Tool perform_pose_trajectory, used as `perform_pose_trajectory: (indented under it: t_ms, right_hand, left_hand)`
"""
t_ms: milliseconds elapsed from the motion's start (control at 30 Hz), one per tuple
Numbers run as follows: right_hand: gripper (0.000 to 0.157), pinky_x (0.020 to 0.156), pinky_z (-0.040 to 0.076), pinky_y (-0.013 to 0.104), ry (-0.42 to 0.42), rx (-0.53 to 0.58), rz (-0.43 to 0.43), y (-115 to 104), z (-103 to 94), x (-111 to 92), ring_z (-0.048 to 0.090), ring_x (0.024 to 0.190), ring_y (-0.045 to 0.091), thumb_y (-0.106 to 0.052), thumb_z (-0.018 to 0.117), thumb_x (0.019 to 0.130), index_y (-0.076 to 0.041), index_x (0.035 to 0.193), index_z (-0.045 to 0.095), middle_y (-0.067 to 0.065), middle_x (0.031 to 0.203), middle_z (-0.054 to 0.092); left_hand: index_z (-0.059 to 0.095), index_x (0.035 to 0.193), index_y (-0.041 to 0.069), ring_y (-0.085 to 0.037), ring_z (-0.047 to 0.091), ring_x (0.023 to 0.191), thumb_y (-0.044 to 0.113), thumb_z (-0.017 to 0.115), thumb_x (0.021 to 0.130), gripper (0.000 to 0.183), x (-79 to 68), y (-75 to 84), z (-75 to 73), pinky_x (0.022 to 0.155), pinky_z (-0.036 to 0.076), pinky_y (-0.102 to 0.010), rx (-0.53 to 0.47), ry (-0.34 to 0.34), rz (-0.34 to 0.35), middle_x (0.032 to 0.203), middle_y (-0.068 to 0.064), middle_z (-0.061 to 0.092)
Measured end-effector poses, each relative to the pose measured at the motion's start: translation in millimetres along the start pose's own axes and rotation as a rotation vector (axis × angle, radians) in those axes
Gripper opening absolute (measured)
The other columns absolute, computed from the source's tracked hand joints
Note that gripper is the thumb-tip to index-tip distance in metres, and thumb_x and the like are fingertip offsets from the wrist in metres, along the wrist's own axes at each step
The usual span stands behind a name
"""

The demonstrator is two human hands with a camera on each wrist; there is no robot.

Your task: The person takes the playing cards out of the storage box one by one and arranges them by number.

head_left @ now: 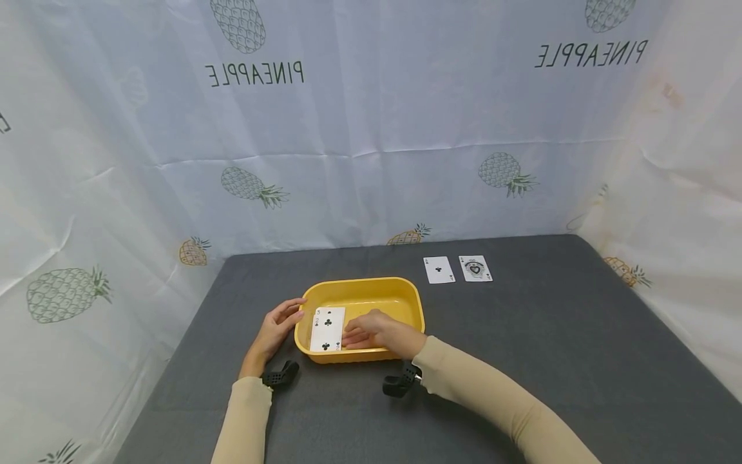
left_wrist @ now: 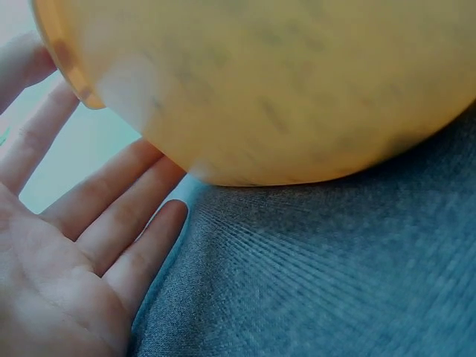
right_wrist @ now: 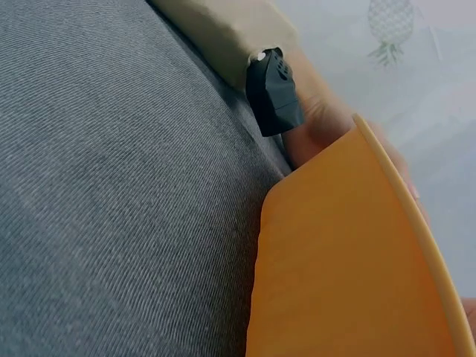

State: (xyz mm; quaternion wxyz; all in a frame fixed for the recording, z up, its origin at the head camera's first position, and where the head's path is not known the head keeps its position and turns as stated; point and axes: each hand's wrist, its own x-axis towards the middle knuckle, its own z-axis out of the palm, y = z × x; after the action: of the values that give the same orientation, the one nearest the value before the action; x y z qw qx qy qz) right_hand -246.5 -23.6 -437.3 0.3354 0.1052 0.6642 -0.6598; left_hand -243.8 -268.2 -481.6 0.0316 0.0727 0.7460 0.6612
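A yellow plastic tray (head_left: 362, 283) sits on the dark cloth. In its left part lie overlapping playing cards (head_left: 326, 330), the top one showing black clubs. My left hand (head_left: 280, 327) is at the tray's left end, its fingers against the rim; the left wrist view shows the palm (left_wrist: 44, 275) and spread fingers beside the tray wall. My right hand (head_left: 377, 332) reaches over the near rim into the tray, fingers loosely extended, fingertips at the right edge of the cards. In the right wrist view the tray wall (right_wrist: 335, 260) hides most of that hand's fingers.
Two more cards lie face up beyond the tray to the right, an ace of clubs (head_left: 438, 270) and an ornate ace (head_left: 475, 269). A white curtain (head_left: 371, 116) with pineapple prints hangs behind the table (head_left: 551, 335) and at both sides.
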Motion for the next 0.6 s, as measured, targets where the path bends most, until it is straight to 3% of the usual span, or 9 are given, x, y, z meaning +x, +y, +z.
perform_pose_trajectory:
  t_ms: [233, 367, 600]
  right_hand:
    - [0.012, 0.056, 0.056, 0.023, 0.035, -0.032, -0.059, -2.0, 9.4, 1.5, 0.064, 0.056, 0.011, 0.000, 0.070, 0.082, 0.006, 0.093, 0.070, 0.006, 0.066, 0.066]
    - [0.010, 0.048, 0.051, 0.018, 0.093, -0.043, -0.039, -4.1, 17.3, 5.9, 0.059, 0.047, 0.008, -0.003, 0.074, 0.080, 0.003, 0.087, 0.070, 0.003, 0.057, 0.061]
    - [0.013, 0.045, 0.048, 0.016, 0.099, -0.119, -0.036, -5.0, 21.7, 10.8, 0.056, 0.045, 0.007, -0.008, 0.072, 0.084, 0.003, 0.090, 0.071, 0.003, 0.058, 0.060]
  left_hand:
    - [0.044, 0.134, -0.008, 0.004, 0.060, 0.102, 0.014, 0.057, 0.096, 0.046, -0.4, -0.1, 0.5, 0.086, 0.050, -0.013, 0.003, 0.001, -0.007, 0.109, 0.018, 0.061]
    - [0.045, 0.134, -0.008, 0.005, 0.060, 0.101, 0.014, 0.057, 0.096, 0.046, -0.5, -0.5, 1.3, 0.086, 0.050, -0.013, 0.012, 0.003, -0.011, 0.112, 0.015, 0.060]
    - [0.045, 0.135, -0.007, 0.005, 0.060, 0.102, 0.014, 0.057, 0.096, 0.046, 0.3, -0.1, 1.3, 0.087, 0.050, -0.013, 0.012, 0.004, -0.014, 0.115, 0.011, 0.059]
